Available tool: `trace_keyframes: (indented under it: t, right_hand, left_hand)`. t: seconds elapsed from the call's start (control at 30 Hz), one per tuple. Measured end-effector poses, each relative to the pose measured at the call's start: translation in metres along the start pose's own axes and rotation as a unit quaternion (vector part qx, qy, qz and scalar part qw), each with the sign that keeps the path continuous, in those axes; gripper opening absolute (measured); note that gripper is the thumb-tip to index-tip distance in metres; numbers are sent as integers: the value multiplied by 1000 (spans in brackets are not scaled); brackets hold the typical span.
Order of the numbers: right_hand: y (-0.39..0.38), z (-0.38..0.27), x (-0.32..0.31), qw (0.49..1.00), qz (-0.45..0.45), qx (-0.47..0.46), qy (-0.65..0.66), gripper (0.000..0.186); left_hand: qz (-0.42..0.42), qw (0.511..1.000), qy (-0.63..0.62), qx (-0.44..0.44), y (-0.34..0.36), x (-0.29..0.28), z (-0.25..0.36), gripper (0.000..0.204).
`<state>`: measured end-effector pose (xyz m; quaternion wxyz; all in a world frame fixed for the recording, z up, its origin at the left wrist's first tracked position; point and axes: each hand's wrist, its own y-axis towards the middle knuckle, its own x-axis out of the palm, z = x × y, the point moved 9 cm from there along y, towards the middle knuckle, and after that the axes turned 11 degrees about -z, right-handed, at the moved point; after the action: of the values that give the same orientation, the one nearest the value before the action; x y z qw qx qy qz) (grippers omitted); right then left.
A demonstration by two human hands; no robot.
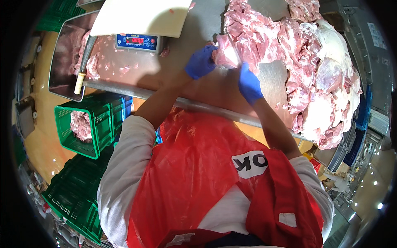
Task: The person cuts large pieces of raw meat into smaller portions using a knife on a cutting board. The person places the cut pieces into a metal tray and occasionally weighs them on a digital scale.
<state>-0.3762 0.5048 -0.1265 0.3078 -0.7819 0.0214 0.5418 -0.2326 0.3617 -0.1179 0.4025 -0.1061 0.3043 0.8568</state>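
My left hand [200,63], in a blue glove, is closed on the left end of a piece of pink raw meat [225,50] above the steel table. My right hand [249,84], also blue-gloved, is closed round a knife whose thin blade [237,54] points away from me along the meat's right side. The glove hides the knife's handle. Just beyond the blade lies a heap of raw meat [258,39], which runs on to the right edge of the table as a larger pile with pale, skin-like pieces [331,45].
Left on the steel table [165,80] stands a blue digital scale [136,43], partly under a white board [142,16]. A long tool with a pale handle [80,82] leans over a metal tray [62,53] holding meat scraps. Green crates [97,136] stand below, one containing meat.
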Motion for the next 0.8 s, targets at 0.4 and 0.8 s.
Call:
trace_keyframes:
  t: [0.4, 0.8]
  right_hand:
    - [-39, 3, 19, 988, 107, -113, 12, 16]
    - [-3, 8, -66, 996, 88, -7, -23, 26]
  left_hand:
    - [-19, 996, -66, -60, -17, -3, -20, 29]
    - [68, 998, -9, -7, -13, -8, -15, 29]
